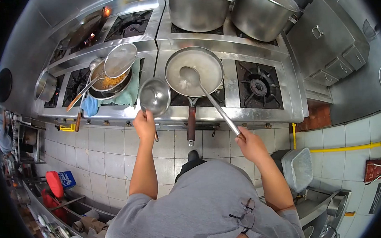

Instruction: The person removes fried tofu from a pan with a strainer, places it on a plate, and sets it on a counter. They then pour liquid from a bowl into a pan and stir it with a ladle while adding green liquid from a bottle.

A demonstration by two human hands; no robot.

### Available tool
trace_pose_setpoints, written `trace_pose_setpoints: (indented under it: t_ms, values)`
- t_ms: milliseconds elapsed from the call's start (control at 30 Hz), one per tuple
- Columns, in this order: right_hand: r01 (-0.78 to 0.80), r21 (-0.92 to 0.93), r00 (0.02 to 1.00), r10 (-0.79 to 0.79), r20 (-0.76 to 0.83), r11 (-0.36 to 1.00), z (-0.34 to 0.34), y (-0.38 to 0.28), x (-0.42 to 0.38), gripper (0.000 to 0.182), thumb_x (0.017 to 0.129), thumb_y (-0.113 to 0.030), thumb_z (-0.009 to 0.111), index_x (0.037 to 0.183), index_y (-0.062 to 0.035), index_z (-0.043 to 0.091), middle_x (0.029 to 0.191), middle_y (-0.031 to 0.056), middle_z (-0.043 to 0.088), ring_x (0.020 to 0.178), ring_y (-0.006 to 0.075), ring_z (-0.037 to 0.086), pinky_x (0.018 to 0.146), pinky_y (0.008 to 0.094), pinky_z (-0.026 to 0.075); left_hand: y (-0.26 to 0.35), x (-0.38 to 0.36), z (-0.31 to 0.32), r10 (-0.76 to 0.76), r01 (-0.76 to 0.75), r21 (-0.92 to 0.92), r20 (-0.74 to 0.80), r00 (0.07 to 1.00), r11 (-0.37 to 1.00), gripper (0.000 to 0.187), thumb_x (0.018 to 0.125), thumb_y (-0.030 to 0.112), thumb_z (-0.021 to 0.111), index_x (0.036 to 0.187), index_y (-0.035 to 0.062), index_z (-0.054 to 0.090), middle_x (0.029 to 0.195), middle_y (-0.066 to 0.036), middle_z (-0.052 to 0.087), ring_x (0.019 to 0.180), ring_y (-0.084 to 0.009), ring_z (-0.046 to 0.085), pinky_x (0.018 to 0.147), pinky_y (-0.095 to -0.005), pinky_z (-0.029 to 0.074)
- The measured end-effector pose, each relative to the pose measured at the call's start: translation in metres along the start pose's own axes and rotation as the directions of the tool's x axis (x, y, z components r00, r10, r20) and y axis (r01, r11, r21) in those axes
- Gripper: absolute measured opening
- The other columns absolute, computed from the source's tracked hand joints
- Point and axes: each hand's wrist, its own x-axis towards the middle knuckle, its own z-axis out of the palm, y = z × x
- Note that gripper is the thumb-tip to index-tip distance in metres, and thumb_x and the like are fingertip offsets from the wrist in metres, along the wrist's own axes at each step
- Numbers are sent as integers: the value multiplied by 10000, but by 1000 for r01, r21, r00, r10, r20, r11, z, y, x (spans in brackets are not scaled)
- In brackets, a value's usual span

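Observation:
My right hand (250, 144) is closed around the end of a long-handled metal ladle (219, 109). The ladle's bowl rests in pale, cloudy liquid inside a wide frying pan (167, 79), with some whitish lumps by it. That pan sits on a front burner, its brown handle (191, 125) pointing toward me. In my left hand (144, 125) is the handle of a small round metal pan (155, 96), held tilted over the stove's front edge, left of the frying pan. Its shiny inside faces up and shows no food.
A strainer (121, 60) lies across a pan of orange-brown food (111, 82) on the left, beside a green cloth (129, 94). Large stockpots (200, 10) stand at the back. Flames show near a blackened wok (84, 32). A bare burner (259, 86) is at right.

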Motion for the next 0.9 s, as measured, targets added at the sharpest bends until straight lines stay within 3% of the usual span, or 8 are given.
trace_pose_setpoints:
  t_ms: [200, 400, 467, 500, 567, 667, 767, 900]
  values:
    - [48, -32, 992, -51, -112, 998, 11, -15, 22, 437, 908, -195, 568, 1319, -67, 490, 992, 184, 671, 924, 375, 632, 800, 421, 489, -42, -36, -16, -60, 62, -31, 65, 996, 998, 302, 884, 187, 571, 668, -20, 530, 523, -108, 515, 479, -162, 477, 494, -353, 407]
    - [-50, 202, 976, 6, 216, 978, 10, -12, 19, 391, 917, -190, 561, 1288, -79, 514, 825, 140, 657, 773, 332, 640, 716, 414, 484, -40, -34, -40, -122, 126, -52, 82, 989, 991, 296, 871, 183, 603, 671, -28, 547, 530, -105, 522, 495, -131, 468, 500, -339, 413]
    - [100, 95, 995, -97, -36, 990, 28, -13, 16, 404, 922, -189, 558, 1308, -81, 509, 724, 85, 593, 674, 218, 610, 675, 383, 489, -56, -33, -38, -118, 121, -39, 67, 991, 992, 297, 872, 183, 602, 673, -31, 549, 534, -106, 528, 496, -135, 474, 504, -337, 417]
    - [104, 94, 994, -101, -33, 990, 25, -17, 14, 404, 922, -189, 558, 1308, -81, 509, 724, 85, 593, 674, 218, 610, 675, 383, 489, -59, -31, -39, -102, 104, -30, 54, 993, 994, 297, 873, 182, 601, 676, -35, 551, 539, -107, 534, 496, -140, 481, 508, -334, 421]
    - [-125, 329, 969, 44, 242, 936, 12, -24, 6, 442, 928, -201, 555, 1348, -84, 482, 712, 97, 572, 651, 195, 585, 680, 376, 491, -60, -30, -41, -105, 106, -15, 62, 993, 994, 293, 872, 177, 597, 676, -37, 552, 545, -111, 543, 497, -145, 487, 510, -333, 424]
    - [-115, 363, 960, 9, 279, 925, 6, -17, 5, 464, 935, -202, 543, 1379, -94, 463, 730, 93, 587, 660, 196, 599, 629, 353, 496, -60, -29, -37, -109, 111, -14, 88, 990, 994, 291, 871, 171, 590, 674, -39, 551, 549, -115, 557, 493, -154, 503, 510, -331, 430]
    - [-28, 164, 996, 13, 93, 986, 12, -26, 0, 468, 934, -201, 549, 1381, -92, 464, 760, 105, 601, 666, 207, 605, 618, 344, 499, -51, -28, -35, -118, 122, -41, 92, 989, 992, 297, 873, 170, 589, 662, -36, 547, 539, -110, 565, 481, -153, 520, 499, -329, 435]
    - [32, 117, 996, -42, 83, 993, 9, -12, -3, 472, 932, -208, 555, 1372, -66, 466, 786, 124, 615, 686, 227, 613, 646, 346, 498, -40, -29, -39, -109, 115, -34, 126, 986, 993, 312, 885, 162, 584, 636, -17, 530, 517, -84, 567, 460, -133, 536, 470, -315, 436]
